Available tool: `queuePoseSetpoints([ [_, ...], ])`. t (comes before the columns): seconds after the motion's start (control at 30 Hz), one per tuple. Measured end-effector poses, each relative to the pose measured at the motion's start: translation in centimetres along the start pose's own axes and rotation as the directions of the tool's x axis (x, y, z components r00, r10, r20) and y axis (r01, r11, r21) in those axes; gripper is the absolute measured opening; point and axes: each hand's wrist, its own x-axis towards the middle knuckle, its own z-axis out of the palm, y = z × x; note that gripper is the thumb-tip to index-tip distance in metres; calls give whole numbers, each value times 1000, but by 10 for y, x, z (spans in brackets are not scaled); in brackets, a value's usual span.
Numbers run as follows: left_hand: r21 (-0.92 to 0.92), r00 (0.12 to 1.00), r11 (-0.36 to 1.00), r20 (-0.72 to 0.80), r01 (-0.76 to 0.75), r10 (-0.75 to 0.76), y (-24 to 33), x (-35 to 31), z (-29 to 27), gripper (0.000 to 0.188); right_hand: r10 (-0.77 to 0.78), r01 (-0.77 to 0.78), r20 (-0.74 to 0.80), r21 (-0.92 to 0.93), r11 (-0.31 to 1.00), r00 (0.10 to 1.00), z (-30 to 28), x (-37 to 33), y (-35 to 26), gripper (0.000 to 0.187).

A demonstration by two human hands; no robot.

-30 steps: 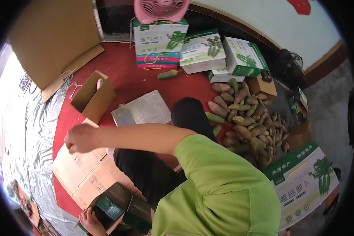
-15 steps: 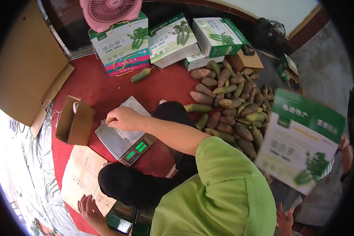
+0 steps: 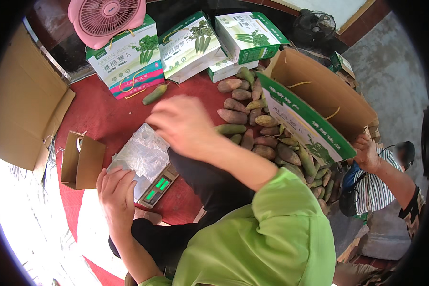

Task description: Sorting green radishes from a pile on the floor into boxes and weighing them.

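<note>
A flat electronic scale with lit green digits stands on the red floor covering in front of me. Crumpled clear plastic film lies over its plate. My left hand is beside the scale's near left edge, fingers stretched out, with nothing visible in them. I cannot tell whether it touches the plate. My right hand hovers past the scale's far right corner, its fingers smeared by motion. Just left of the scale stands a small open brown cardboard box.
At right a co-worker's hand holds an open green-and-white carton over a heap of green and reddish-brown radishes. A single green radish lies farther back. Behind stand printed cartons and a pink fan. A large cardboard sheet is at left.
My left hand has risen from beside the flattened cardboard to the scale. My right hand has left the film, moving right and away. The co-worker's carton has swung leftward, its open top now showing.
</note>
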Motion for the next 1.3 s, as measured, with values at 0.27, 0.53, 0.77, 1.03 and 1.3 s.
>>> queuePoseSetpoints([
  [0.27,-64,996,995,21,82,-81,-27,-10,32,14,705,-283,-23,-925,254,709,-138,-96,101,67],
  [0.53,-42,989,989,43,144,-143,-36,-14,42,12,758,-344,23,-882,323,652,-168,-83,117,21],
  [0.77,-116,962,955,44,273,-269,-48,-18,41,14,667,-449,-28,-760,470,745,-198,-16,105,22],
  [1.03,-142,912,904,-17,404,-410,-55,-22,36,20,358,-328,205,-168,930,911,-111,65,93,28],
  [1.3,-388,577,862,-640,327,-507,-77,-30,19,21,-248,256,216,-11,967,944,25,102,15,12],
])
